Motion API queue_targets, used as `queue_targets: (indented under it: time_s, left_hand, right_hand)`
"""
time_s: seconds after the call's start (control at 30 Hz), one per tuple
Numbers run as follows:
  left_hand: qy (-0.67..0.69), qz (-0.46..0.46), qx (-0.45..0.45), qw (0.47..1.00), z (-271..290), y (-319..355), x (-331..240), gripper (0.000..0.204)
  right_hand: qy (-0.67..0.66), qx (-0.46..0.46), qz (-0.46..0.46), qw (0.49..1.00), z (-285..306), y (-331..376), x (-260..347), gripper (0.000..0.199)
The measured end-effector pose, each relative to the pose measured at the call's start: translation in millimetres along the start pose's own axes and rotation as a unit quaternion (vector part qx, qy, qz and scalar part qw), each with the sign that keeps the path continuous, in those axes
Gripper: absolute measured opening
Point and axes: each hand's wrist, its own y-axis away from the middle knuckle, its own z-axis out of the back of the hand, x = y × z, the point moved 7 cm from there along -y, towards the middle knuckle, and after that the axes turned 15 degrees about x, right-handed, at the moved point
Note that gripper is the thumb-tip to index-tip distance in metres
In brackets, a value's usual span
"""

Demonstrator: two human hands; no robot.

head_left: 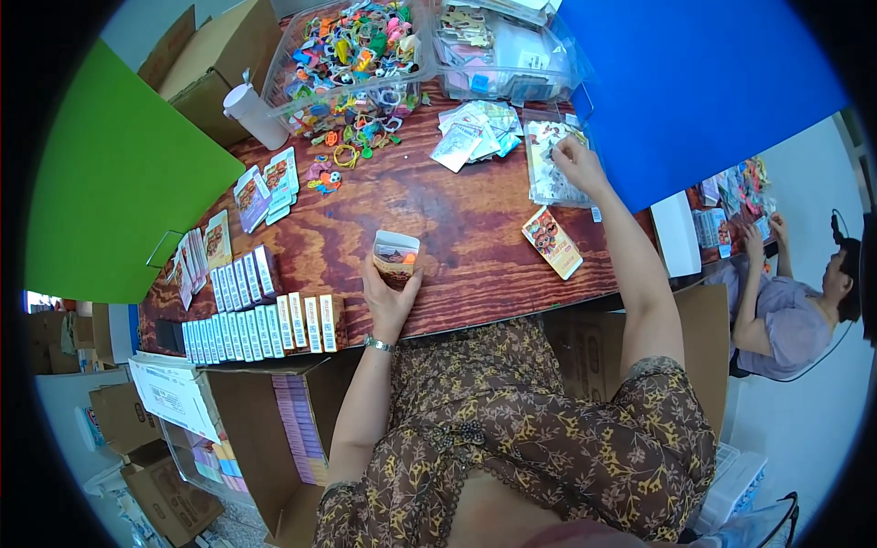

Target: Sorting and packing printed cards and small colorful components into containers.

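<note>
My left hand (pixel 391 300) is wrapped round a small open-topped cardboard box (pixel 396 269) near the table's front edge. Inside the box something orange and some darker pieces show. Further out to the right, my right hand (pixel 579 166) reaches over a clear plastic tray (pixel 532 183) of white printed pieces (pixel 545 139). Its fingers are pinched together at the pieces, and what they hold, if anything, is too small to make out. Between my hands, closer to the right forearm, a yellow and red printed box (pixel 553 243) lies flat on the table.
Rows of small upright boxes (pixel 265 329) line the front left edge. Printed cards (pixel 265 194) lie behind them. A bin of colourful small toys (pixel 356 50), a white bottle (pixel 256 117) and loose packets (pixel 477 135) stand farther back. At far right a person (pixel 786 306) works at another table.
</note>
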Motion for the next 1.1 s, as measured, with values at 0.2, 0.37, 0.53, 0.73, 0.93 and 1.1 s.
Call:
queue_targets:
  time_s: [0.2, 0.37, 0.53, 0.73, 0.93, 1.1]
  left_hand:
    - [0.009, 0.005, 0.004, 1.000, 0, -1, -5, 0.079]
    - [0.013, 0.009, 0.002, 1.000, 0, -2, -4, 0.078]
    - [0.008, 0.004, -0.001, 1.000, 0, -3, -7, 0.078]
    - [-0.009, 0.004, -0.003, 1.000, 2, 0, -6, 0.077]
    - [-0.011, -0.002, 0.002, 1.000, 0, -4, -7, 0.079]
    - [-0.053, -0.013, -0.018, 0.998, 5, -1, -14, 0.079]
  right_hand:
    - [-0.062, 0.158, -0.117, 0.979, -25, 8, -23, 0.026]
    - [0.064, 0.141, -0.166, 0.974, -37, 1, -32, 0.043]
    - [0.113, 0.044, -0.152, 0.981, -28, -1, -19, 0.039]
    - [0.071, 0.114, -0.157, 0.978, -42, -2, -22, 0.030]
    - [0.026, 0.105, -0.140, 0.984, -22, 0, -33, 0.024]
    - [0.009, 0.046, -0.111, 0.993, 20, 7, 16, 0.020]
